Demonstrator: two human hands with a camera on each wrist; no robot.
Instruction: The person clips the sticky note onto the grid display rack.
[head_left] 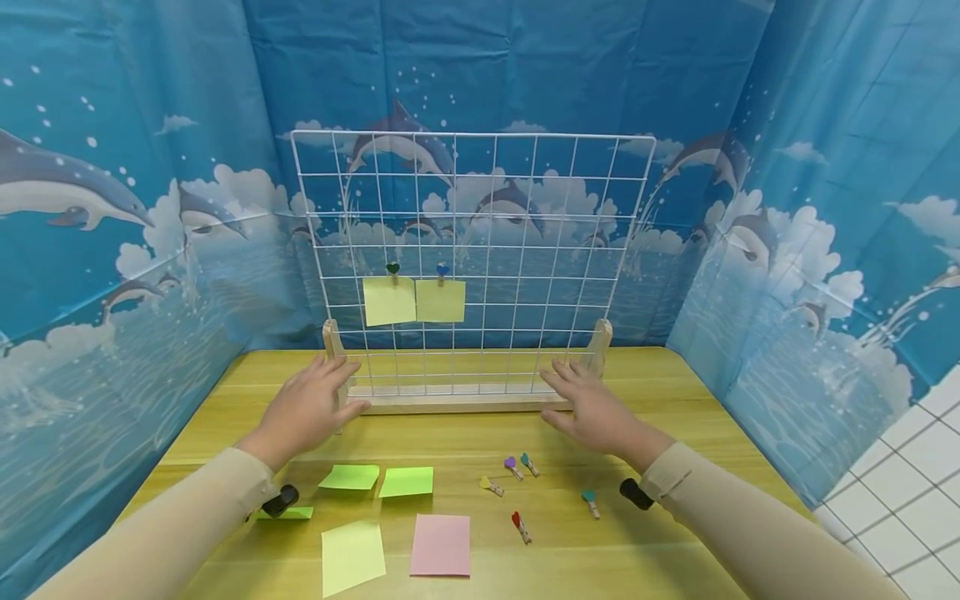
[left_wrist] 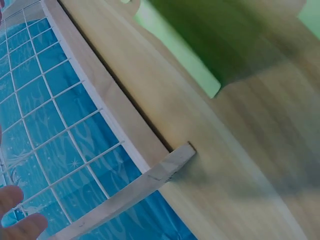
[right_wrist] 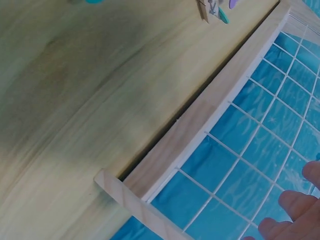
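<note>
My left hand [head_left: 306, 410] hovers by the left foot of a white wire grid [head_left: 487, 247] in a wooden stand [head_left: 457, 407]. My right hand [head_left: 600, 419] is at the stand's right end, fingers spread. Whether either hand touches the stand I cannot tell. Fingers [left_wrist: 25, 227] show beside the grid in the left wrist view, and fingers [right_wrist: 295, 205] in the right wrist view, with nothing held. Two pale yellow sticky notes hang side by side on the grid, the left note [head_left: 389, 301] under a dark green heart clothespin [head_left: 393, 270], the right note [head_left: 441, 301] under a blue one [head_left: 442, 271].
On the wooden table [head_left: 570, 558] lie green notes [head_left: 407, 482], a yellow note [head_left: 351, 557] and a pink note [head_left: 440, 544]. Several mini heart clothespins lie to their right, among them a red one [head_left: 521, 527] and a teal one [head_left: 591, 503]. A dolphin-print curtain [head_left: 465, 75] surrounds the table.
</note>
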